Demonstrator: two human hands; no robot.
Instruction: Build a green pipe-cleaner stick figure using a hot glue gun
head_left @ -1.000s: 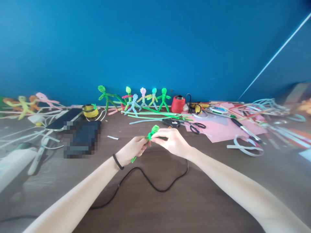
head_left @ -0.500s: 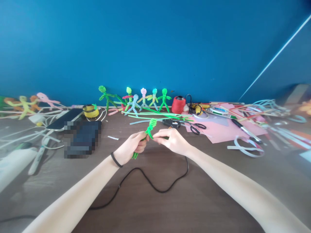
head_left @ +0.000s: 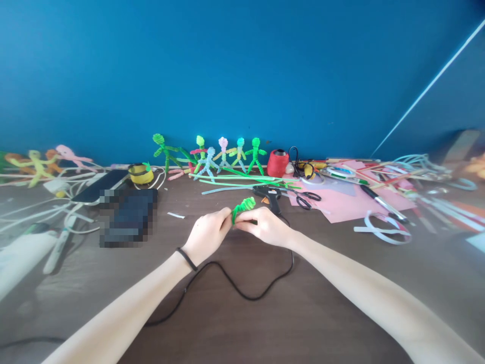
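Observation:
A green pipe-cleaner figure (head_left: pixel 243 205) with a coiled bright-green head is held between my two hands over the middle of the table. My left hand (head_left: pixel 209 230), a dark band at its wrist, is closed around the figure's lower part, which the fingers hide. My right hand (head_left: pixel 265 226) pinches a darker green pipe cleaner just below the coiled head. The coil leans to the right. A black glue gun (head_left: pixel 270 194) lies right behind my right hand, and its cord (head_left: pixel 242 298) curves across the table below my hands.
Several finished pipe-cleaner figures (head_left: pixel 210 164) lean at the blue wall, with loose pipe cleaners (head_left: pixel 235 179) before them. Scissors (head_left: pixel 308 198), a red thread spool (head_left: pixel 278 163), pink paper (head_left: pixel 341 207) and a marker (head_left: pixel 382 203) lie right. Phones (head_left: pixel 131 217) and cables lie left.
The figure's coiled head has tipped from upright to the right and lowered. My left hand has rolled so its back faces up. My right hand has shifted slightly down, uncovering more of the glue gun.

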